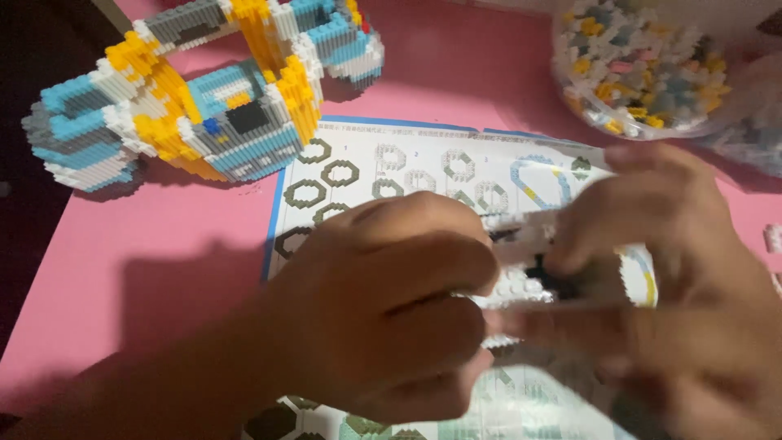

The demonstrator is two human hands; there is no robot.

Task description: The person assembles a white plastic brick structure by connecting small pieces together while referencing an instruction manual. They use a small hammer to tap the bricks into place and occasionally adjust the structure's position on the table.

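My left hand (383, 301) and my right hand (668, 277) meet over the middle of the view, both closed around a small white brick assembly (521, 257) with a black piece in it. The assembly is mostly hidden between my fingers, and my right hand is blurred. Under my hands lies a printed instruction sheet (423, 163) with ring-shaped diagrams.
A large built model (204, 98) of blue, yellow, white and grey small bricks stands at the upper left on the pink mat (122, 244). A clear bag of loose mixed bricks (643, 65) sits at the upper right, with another bag beside it.
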